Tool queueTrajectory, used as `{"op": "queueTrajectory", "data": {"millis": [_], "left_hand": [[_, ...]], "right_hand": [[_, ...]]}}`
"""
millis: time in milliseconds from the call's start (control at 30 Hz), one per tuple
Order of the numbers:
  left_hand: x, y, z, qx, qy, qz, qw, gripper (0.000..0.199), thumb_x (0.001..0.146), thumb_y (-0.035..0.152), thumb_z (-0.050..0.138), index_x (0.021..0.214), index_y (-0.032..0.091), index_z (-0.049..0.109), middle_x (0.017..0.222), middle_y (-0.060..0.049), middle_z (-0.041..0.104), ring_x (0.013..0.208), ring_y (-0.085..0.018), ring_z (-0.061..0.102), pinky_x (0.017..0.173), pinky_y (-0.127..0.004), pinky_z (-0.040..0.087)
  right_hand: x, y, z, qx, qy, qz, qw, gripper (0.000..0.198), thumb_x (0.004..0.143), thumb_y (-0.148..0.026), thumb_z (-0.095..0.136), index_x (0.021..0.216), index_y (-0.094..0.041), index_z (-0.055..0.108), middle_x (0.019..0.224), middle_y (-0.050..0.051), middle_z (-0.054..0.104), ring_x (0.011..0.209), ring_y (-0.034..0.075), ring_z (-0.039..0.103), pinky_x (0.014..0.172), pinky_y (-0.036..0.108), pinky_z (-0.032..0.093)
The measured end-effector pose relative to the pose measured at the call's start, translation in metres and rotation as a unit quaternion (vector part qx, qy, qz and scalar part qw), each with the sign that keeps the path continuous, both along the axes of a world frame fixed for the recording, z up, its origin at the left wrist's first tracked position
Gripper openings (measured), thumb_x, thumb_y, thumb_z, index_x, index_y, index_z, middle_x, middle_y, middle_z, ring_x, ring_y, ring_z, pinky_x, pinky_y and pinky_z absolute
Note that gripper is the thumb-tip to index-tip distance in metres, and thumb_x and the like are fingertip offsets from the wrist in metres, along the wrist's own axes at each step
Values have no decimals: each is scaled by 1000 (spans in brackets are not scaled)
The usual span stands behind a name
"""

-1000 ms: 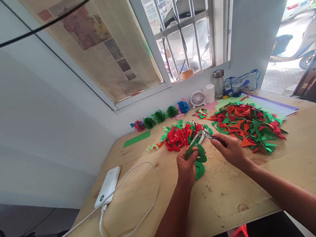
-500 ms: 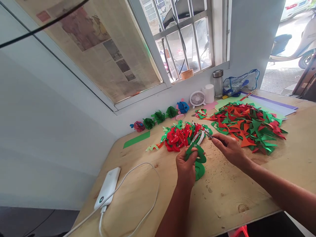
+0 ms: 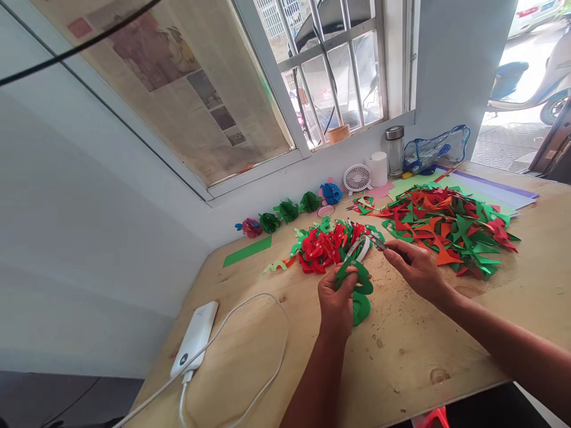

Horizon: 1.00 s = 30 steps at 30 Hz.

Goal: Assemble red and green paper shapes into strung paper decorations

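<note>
My left hand (image 3: 335, 302) is closed, pinching a green curled paper cut-out (image 3: 361, 306) with rounded loops that hang below the fingers. Just above the fingertips stands a white ring (image 3: 363, 249), which looks like a narrow roll of tape; whether the left hand grips it too is hidden. My right hand (image 3: 417, 267) is closed round a slim metal tool (image 3: 379, 242) with a dark handle, its exact kind unclear. The tool's tip reaches the ring's right edge. Behind the ring lies a heap of red cut-outs (image 3: 317, 249) mixed with green ones.
Red and green paper scraps (image 3: 446, 232) are piled at the right. Along the wall stand green paper balls (image 3: 288, 210), a small white fan (image 3: 357, 178) and a glass bottle (image 3: 395, 151). A white power bank (image 3: 196, 336) with its cable lies front left.
Hardly anything differs. My right hand and the tool have shifted very slightly right; my left hand keeps its hold on the green paper.
</note>
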<state>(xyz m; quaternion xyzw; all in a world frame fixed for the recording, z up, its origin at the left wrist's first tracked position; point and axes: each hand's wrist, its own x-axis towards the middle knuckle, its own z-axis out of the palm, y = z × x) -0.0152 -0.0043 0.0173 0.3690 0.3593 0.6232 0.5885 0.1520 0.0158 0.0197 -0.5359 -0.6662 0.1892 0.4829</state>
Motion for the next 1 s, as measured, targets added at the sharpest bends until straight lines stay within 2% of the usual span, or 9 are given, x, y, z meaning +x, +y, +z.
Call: {"op": "queueTrajectory", "data": {"millis": [200, 300, 400, 567, 700, 767, 867, 933, 1000], "left_hand": [[2, 0, -7, 70, 146, -29, 986, 15, 68, 29, 73, 75, 17, 72, 90, -9, 68, 82, -20, 65, 70, -31, 52], [7, -2, -8, 128, 255, -53, 957, 8, 73, 23, 68, 76, 19, 74, 93, -9, 69, 85, -20, 64, 74, -31, 52], [14, -2, -10, 167, 340, -88, 921, 12, 74, 15, 63, 79, 20, 73, 95, -10, 69, 87, -21, 64, 79, -34, 51], [21, -1, -19, 220, 366, -191, 884, 25, 72, 6, 58, 84, 22, 73, 113, -10, 66, 103, -24, 62, 92, -40, 47], [21, -2, -18, 216, 382, -262, 859, 35, 67, -1, 56, 83, 24, 74, 128, -8, 58, 112, -25, 58, 97, -42, 43], [20, -5, -12, 204, 373, -275, 862, 35, 68, -1, 56, 82, 24, 74, 130, -7, 56, 115, -25, 56, 99, -42, 41], [14, -8, -3, 160, 302, -314, 886, 22, 70, 7, 61, 79, 23, 74, 126, -8, 59, 115, -27, 56, 96, -41, 44], [10, -9, 0, 99, 236, -345, 903, 11, 72, 17, 66, 79, 20, 74, 117, -11, 65, 105, -27, 61, 85, -37, 50], [6, -7, 0, 35, 168, -325, 930, 12, 71, 25, 70, 78, 16, 72, 103, -12, 69, 89, -24, 66, 73, -34, 53]], "right_hand": [[4, 5, -4, 5, 18, -38, 999, 40, 85, -51, 46, 86, -17, 68, 55, -2, 49, 48, 10, 40, 43, 22, 32], [8, 6, -3, 9, 16, -64, 998, 41, 85, -52, 47, 85, -17, 67, 57, -1, 53, 49, 10, 43, 44, 22, 32], [10, 8, -2, 14, -15, -80, 997, 41, 84, -52, 47, 86, -16, 68, 58, 0, 56, 50, 11, 46, 45, 23, 32], [15, 12, -5, 36, -87, -101, 990, 42, 85, -53, 47, 90, -17, 68, 69, 4, 66, 58, 15, 56, 52, 25, 38], [17, 14, -8, 34, -133, -105, 985, 42, 85, -53, 45, 93, -18, 67, 81, 7, 70, 69, 19, 62, 57, 27, 40], [18, 14, -10, 34, -159, -100, 982, 42, 86, -53, 45, 95, -19, 67, 83, 6, 70, 71, 19, 63, 57, 27, 40], [18, 14, -11, 37, -191, -98, 976, 40, 87, -52, 43, 95, -21, 67, 82, 5, 69, 70, 19, 63, 55, 27, 38], [17, 13, -10, 40, -208, -101, 972, 40, 87, -52, 43, 94, -21, 67, 78, 5, 68, 67, 18, 62, 53, 26, 36], [17, 11, -9, 46, -225, -101, 968, 40, 87, -53, 42, 94, -22, 66, 78, 4, 68, 64, 18, 62, 52, 26, 35]]}}
